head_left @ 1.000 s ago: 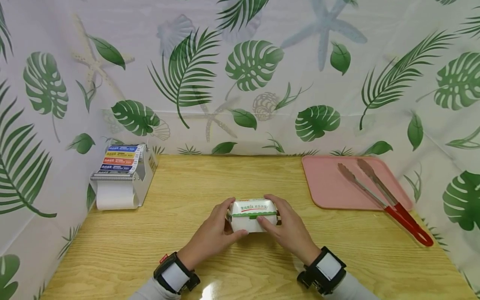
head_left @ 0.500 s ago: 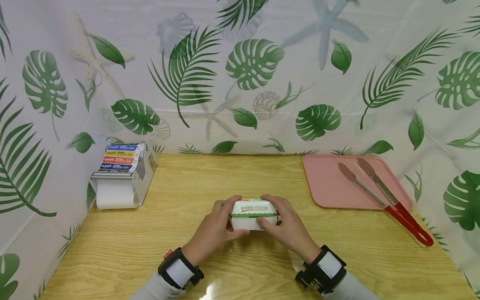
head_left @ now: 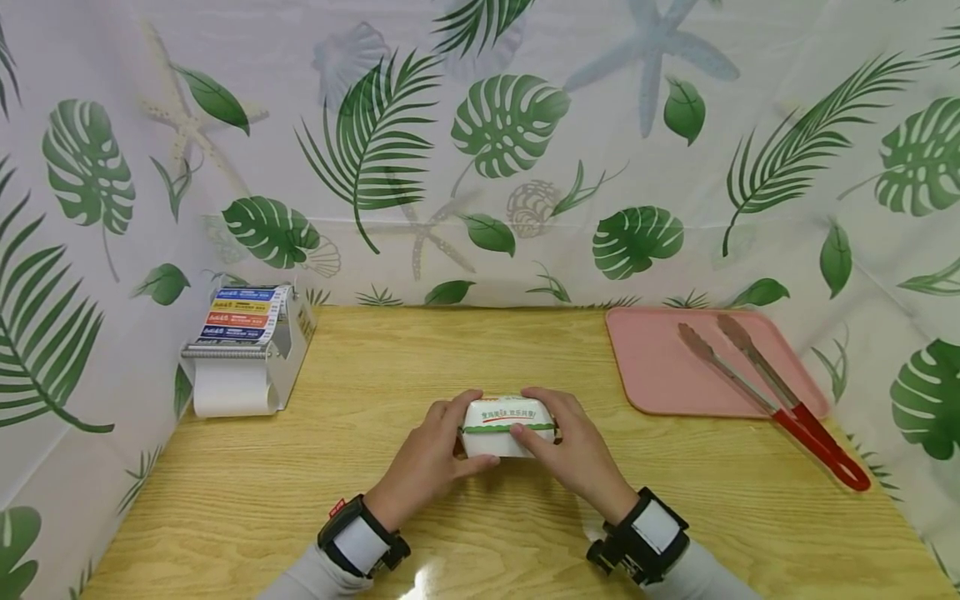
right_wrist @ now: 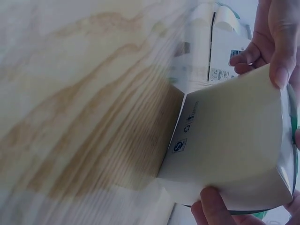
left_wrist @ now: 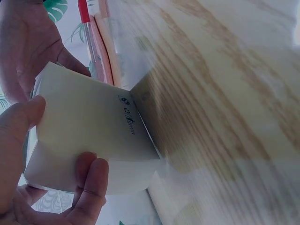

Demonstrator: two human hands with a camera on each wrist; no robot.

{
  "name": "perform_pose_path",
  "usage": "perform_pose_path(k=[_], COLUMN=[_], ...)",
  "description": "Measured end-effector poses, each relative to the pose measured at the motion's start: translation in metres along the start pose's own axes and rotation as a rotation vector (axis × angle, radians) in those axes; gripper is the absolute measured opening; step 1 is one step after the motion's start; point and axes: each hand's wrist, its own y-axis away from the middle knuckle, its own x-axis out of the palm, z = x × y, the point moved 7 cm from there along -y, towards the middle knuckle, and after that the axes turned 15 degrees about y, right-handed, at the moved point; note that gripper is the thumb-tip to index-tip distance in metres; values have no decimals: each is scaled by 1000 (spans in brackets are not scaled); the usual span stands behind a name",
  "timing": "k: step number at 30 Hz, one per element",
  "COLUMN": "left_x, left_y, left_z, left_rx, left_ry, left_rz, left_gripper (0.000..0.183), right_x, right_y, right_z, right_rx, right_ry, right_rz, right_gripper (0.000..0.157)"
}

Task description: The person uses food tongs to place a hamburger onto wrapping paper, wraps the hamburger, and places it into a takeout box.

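Observation:
A small white paper burger box [head_left: 498, 413] with a wavy green band and red and green print is near the middle of the table in the head view, its lid down. My left hand [head_left: 429, 454] grips its left end, thumb along the lower front. My right hand [head_left: 576, 450] holds the right end, with the thumb pressed at the green band. Both wrist views show the box's plain front wall [left_wrist: 82, 115] with small dark print, its lower edge at the tabletop. The back of the box is hidden.
At the left stands a metal dispenser [head_left: 298, 333] with a roll of coloured printed labels [head_left: 238, 315]. On the right lies a pink tray [head_left: 648, 367]; red-handled tongs [head_left: 780, 408] rest across it, handles past its edge. Leaf-patterned cloth [head_left: 525, 267] borders the wooden table [head_left: 375, 367].
The green tab that stuck out at the front of the box no longer shows. My right thumb has moved up to the green band. My left hand has shifted slightly inward.

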Motion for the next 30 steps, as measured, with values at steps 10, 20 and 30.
perform_pose_path(k=[10,20,30], left_x=[0,5,5], left_y=[0,0,0], left_z=[-1,-2,-2], left_rx=[10,37,53], left_ry=[-1,-39,-58], left_rz=[-16,-28,-33], left_gripper=[87,91,89], right_x=[1,2,2], right_y=[1,1,-2], right_z=[2,5,4], right_rx=[28,55,68], right_ry=[28,41,35], right_rz=[-41,-62,-11], right_gripper=[53,51,52])
